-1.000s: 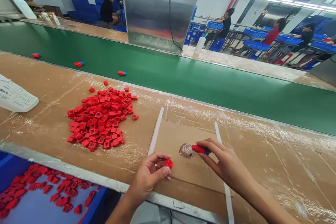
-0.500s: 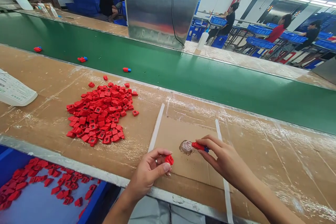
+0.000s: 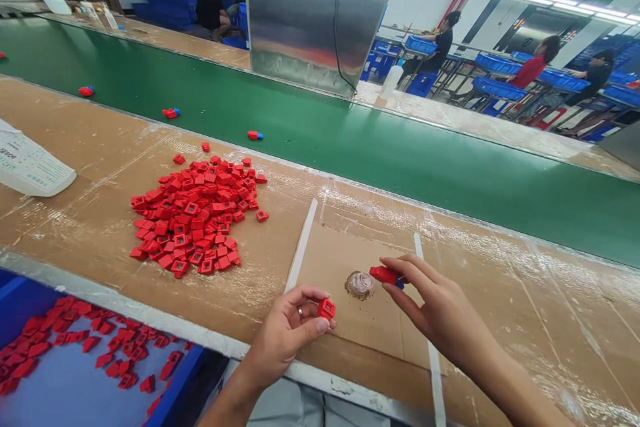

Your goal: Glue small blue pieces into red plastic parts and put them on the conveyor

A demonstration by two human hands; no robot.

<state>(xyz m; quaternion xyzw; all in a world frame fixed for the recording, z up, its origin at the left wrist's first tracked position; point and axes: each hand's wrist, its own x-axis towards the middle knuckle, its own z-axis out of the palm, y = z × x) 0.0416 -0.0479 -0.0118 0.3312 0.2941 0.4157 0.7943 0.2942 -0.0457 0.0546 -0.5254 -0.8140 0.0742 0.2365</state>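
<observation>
My left hand pinches a small square red plastic part between thumb and fingertips, with a square opening facing up. My right hand holds a red-and-blue plastic part between thumb and fingers. Its red end sits at the edge of a round dab of greasy paste on a cardboard sheet. To the left lies a heap of similar red parts on the plastic-covered bench.
A blue bin holding red parts sits at the lower left. Behind the bench runs a green conveyor belt carrying several red-and-blue parts. A steel panel stands beyond it, and several seated people work at far benches.
My left hand has turned the red part so its square opening shows. The parts on the belt have shifted right, and the whole view has shifted slightly.
</observation>
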